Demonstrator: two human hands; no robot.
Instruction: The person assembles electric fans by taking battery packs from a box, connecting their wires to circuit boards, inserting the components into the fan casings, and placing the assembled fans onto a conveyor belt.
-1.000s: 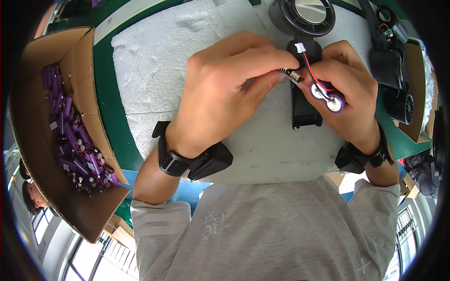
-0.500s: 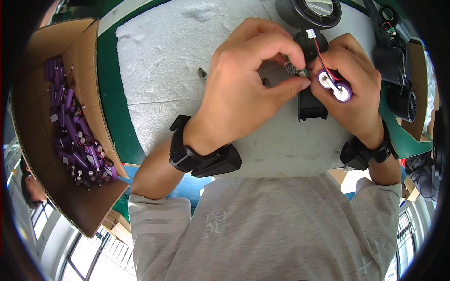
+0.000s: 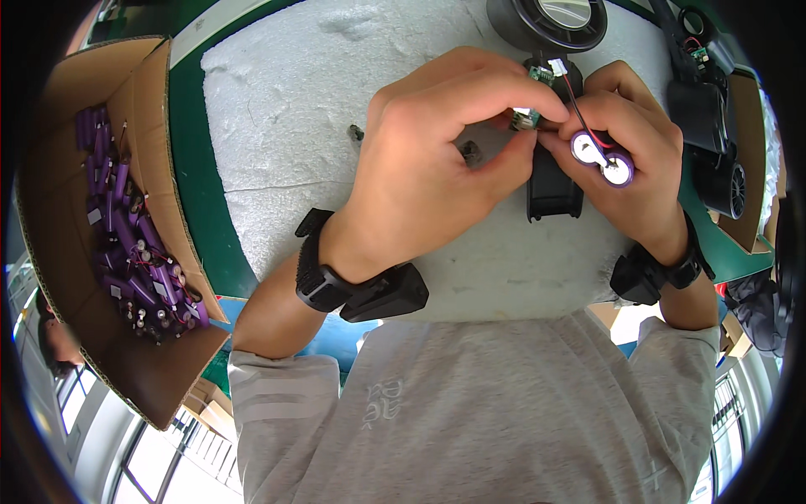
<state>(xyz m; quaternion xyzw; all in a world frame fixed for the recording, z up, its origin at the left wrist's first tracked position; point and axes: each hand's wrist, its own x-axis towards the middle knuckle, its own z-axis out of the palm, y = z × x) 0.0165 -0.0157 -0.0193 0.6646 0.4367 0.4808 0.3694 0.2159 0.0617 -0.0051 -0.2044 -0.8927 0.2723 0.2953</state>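
Observation:
My left hand [image 3: 441,155] pinches a small green circuit board [image 3: 526,118] between thumb and forefinger. My right hand [image 3: 638,151] is closed round a purple two-cell battery pack [image 3: 603,160], its bright end facing up. Its thumb and forefinger tips meet those of my left hand by the board. A red and black lead runs from the pack to a white plug [image 3: 558,67] at the board's upper end. Beneath both hands lies a black elongated plastic housing [image 3: 554,189], partly hidden, with a round black ring-shaped part [image 3: 550,23] beyond its far end.
White foam padding [image 3: 277,101] covers the green table [image 3: 191,143]. An open cardboard box [image 3: 151,370] at left holds several purple battery packs [image 3: 126,218]. Black device parts [image 3: 701,109] lie at right beside another carton [image 3: 747,202]. Small dark bits [image 3: 356,133] mark the foam.
The circuit board has turned and risen, so more of its face shows beside the plug. My left hand has shifted slightly left, as have the housing and ring-shaped part. My right hand barely moved.

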